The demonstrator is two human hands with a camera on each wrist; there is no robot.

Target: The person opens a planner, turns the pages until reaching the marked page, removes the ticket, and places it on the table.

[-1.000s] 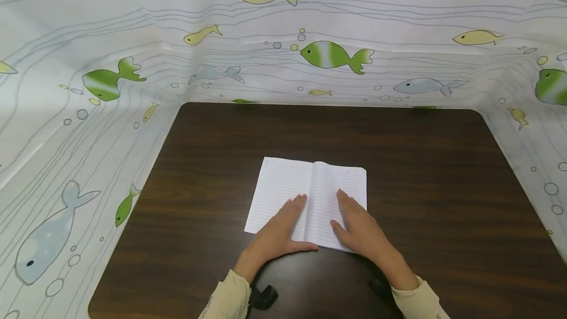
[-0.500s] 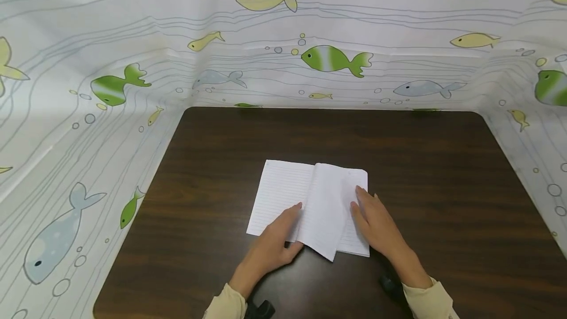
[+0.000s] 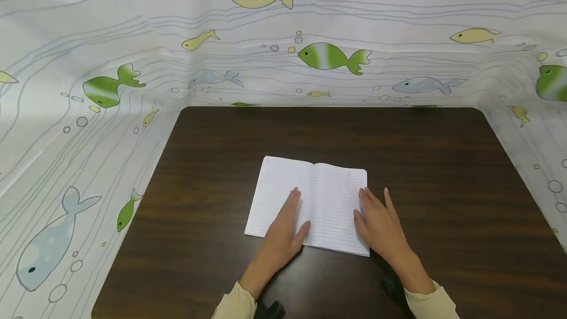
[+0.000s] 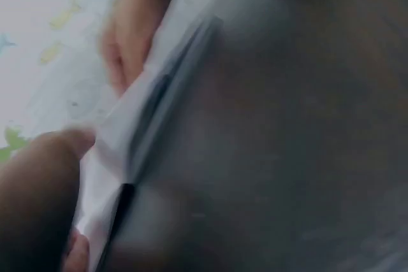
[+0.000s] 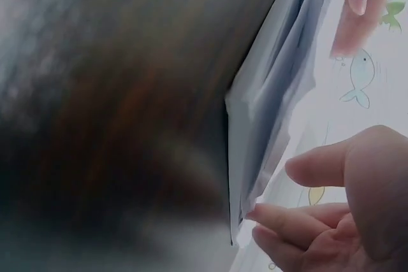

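Observation:
An open lined notebook lies on the dark wooden table, both pages spread. In the head view my left hand rests on the lower part of its left page, fingers straight and pointing away, thumb beside the fold. My right hand is at the notebook's right edge, with fingers extended and some over the page margin. In the right wrist view, my right hand has its thumb apart from the fingers, close to the page edges. The left wrist view is blurred; my left hand shows beside the notebook's edge.
A brown table with rounded far corners surrounds the notebook. White sheeting printed with fish stands along its back and sides. Dark wrist straps show under the pale sleeves.
Half a second ago a loose page was raised over the right side; now both sides lie flat. My left hand has moved up onto the left page. My right hand has shifted right since the first frame.

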